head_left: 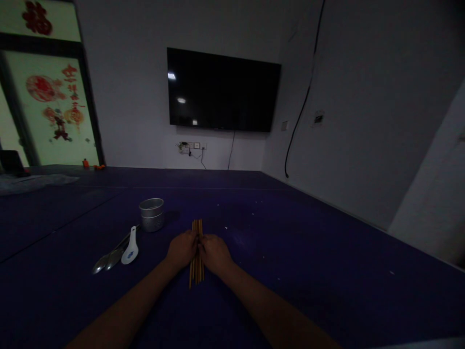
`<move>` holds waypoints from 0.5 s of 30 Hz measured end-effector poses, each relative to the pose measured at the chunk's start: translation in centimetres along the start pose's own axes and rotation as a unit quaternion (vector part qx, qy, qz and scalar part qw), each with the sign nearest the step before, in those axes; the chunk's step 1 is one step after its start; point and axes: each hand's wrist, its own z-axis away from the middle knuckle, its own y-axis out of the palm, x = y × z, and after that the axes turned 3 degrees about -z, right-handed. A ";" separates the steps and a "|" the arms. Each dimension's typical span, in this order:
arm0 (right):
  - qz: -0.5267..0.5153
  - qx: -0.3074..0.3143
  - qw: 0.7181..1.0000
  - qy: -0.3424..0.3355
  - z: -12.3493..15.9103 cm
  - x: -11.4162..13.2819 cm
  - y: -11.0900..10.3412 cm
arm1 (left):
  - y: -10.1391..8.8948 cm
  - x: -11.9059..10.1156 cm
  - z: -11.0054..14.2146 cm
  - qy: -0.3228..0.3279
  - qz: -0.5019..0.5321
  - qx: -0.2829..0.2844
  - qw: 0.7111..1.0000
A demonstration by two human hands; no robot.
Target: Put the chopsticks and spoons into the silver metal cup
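A bundle of wooden chopsticks points away from me, low over or on the dark blue tabletop; I cannot tell whether it touches. My left hand is closed around its left side. From the right, my right hand grips the same bundle, the thumbs close together near its upper middle. The near ends are uneven and spread slightly apart. Left of my hands stands a grey metal cup. Beside it lie a white ceramic spoon with a blue mark and metal spoons.
The dark blue table reaches to the walls, with small white bits scattered on it. Crumpled clear plastic and a dark object lie at the far left. A television hangs on the wall, and a black cable dangles at the right.
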 end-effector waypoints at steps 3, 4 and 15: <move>0.004 0.002 1.000 -0.002 0.0 0.0 0.0 | 0.1 0.1 -0.1 0.008 0.005 -0.007 1.000; 0.004 0.003 1.000 -0.001 0.0 0.0 0.0 | 0.2 0.1 -0.1 0.009 0.006 -0.009 1.000; 0.004 0.004 1.000 0.006 0.0 0.1 -0.1 | 0.2 0.1 -0.1 0.004 -0.002 -0.009 1.000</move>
